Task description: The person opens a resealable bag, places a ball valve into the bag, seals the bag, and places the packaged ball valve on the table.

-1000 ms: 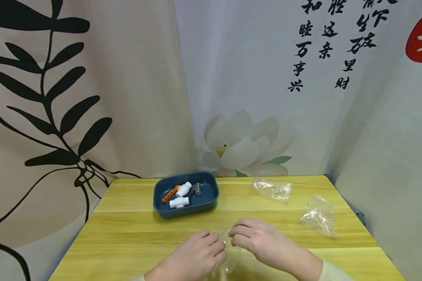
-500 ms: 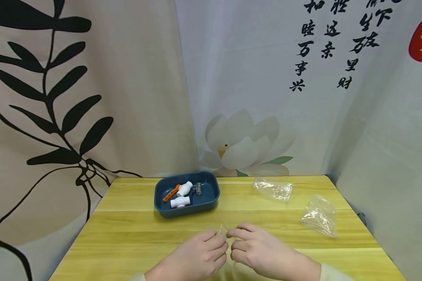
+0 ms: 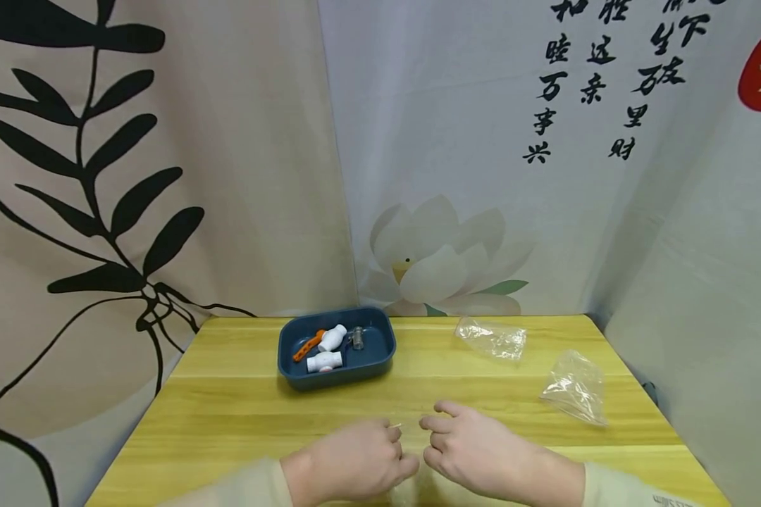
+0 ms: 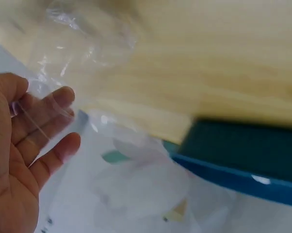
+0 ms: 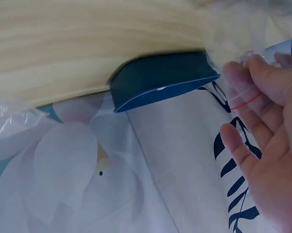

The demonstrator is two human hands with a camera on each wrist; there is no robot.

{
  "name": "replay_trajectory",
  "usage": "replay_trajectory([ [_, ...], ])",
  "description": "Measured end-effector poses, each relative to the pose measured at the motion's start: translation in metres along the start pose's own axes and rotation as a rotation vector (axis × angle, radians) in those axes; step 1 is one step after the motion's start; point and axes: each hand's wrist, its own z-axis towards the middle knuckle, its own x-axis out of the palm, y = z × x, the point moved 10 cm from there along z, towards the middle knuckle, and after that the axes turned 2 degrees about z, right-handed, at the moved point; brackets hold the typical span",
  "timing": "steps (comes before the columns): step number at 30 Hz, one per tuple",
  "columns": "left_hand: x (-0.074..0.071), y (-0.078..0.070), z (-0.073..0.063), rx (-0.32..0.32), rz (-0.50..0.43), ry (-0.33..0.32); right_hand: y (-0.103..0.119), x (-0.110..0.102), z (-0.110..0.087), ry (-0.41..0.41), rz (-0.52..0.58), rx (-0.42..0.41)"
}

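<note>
A clear plastic zip bag (image 5: 235, 29) with a red line along its seal hangs between my two hands, hardly visible in the head view. In the left wrist view the thumb of my left hand (image 3: 355, 461) pinches the film of the bag (image 4: 83, 43), with other fingers spread behind it. My right hand (image 3: 478, 451) pinches the bag between thumb and index finger in the right wrist view; its remaining fingers stand extended. Both hands are just above the table, fingertips facing each other.
A dark blue tray (image 3: 339, 382) at the back holds two white pipe fittings (image 3: 325, 362), an orange strip-like piece (image 3: 308, 346) and a small clear-grey piece (image 3: 356, 338). Two more clear bags (image 3: 491, 340) lie on the wooden table (image 3: 228, 408) at right. Printed curtains surround it.
My left hand has turned knuckles-up and shifted slightly right, showing more sleeve. A small gap has opened between the hands. Tray and loose bags have stayed put.
</note>
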Motion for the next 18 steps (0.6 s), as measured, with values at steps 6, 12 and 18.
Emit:
replay_trajectory([
  [6, 0.008, 0.033, 0.0, -0.097, 0.085, 0.011, -0.024, 0.013, 0.005, 0.091, -0.012, 0.077],
  [12, 0.01, 0.035, -0.002, -0.063, 0.115, -0.106, -0.029, 0.011, 0.012, 0.014, 0.131, 0.108],
  [18, 0.009, 0.035, -0.006, -0.025, 0.095, -0.121, -0.033, 0.03, 0.015, 0.142, 0.221, 0.135],
])
